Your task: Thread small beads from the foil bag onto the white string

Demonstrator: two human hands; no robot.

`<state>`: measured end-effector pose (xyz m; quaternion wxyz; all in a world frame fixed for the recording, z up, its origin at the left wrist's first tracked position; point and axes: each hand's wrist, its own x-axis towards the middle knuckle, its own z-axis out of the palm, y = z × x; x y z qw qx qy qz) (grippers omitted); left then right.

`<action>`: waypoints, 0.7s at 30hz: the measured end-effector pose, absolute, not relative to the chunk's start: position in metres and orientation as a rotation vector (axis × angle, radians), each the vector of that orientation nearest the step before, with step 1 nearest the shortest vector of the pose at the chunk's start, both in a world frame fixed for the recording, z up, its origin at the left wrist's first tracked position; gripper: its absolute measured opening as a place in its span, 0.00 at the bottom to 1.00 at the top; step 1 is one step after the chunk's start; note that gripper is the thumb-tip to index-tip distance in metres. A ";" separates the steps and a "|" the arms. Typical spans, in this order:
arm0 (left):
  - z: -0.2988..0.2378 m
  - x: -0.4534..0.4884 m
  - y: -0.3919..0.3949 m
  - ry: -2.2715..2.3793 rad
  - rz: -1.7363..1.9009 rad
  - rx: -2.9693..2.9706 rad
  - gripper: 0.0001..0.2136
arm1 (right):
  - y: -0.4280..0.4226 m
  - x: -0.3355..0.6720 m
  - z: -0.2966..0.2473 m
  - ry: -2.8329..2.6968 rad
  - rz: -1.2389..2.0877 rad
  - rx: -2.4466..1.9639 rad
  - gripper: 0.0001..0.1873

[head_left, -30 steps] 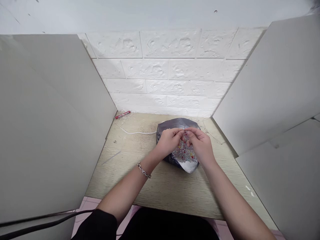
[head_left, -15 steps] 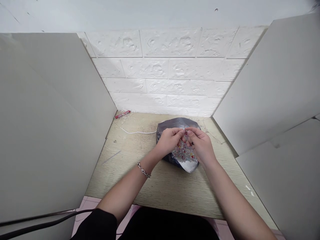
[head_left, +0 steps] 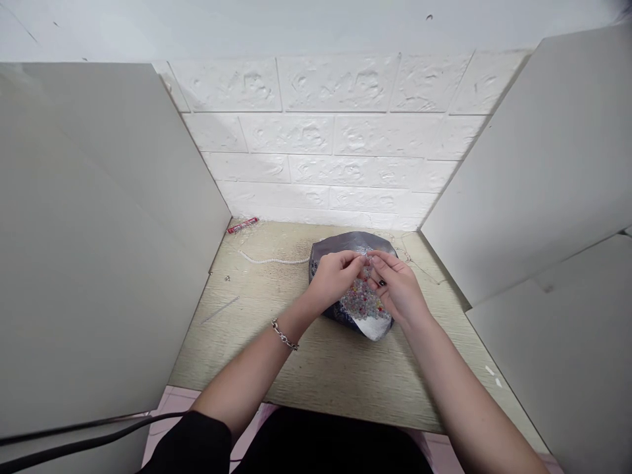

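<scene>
An opened silver-grey bag lies on the wooden table, holding many small clear and coloured beads. Over the bag, my left hand pinches with thumb and forefinger close to the fingertips of my right hand. The right thumb and forefinger are pressed together too; a small dark spot shows by its lower fingers. Whatever lies between the fingertips is too small to make out. A white beaded strand runs from the bag's left side across the table.
A red stick-shaped packet lies at the back left corner. A thin grey rod rests on the left of the table. Thin threads lie to the right of the bag. Grey panels stand on both sides, a white brick-patterned wall behind.
My right hand has shifted slightly to the right, its fingertips a little farther from the left ones. The left hand stays nearly still.
</scene>
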<state>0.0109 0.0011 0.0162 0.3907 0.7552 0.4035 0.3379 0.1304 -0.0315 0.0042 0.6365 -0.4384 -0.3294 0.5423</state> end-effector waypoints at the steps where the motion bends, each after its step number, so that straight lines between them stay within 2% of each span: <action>1: 0.017 0.011 0.001 1.035 0.858 1.925 0.15 | -0.032 0.130 0.004 -0.757 1.237 -0.999 0.13; 21: 0.017 0.011 0.000 1.047 0.883 1.967 0.15 | -0.031 0.130 0.002 -0.772 1.233 -1.008 0.11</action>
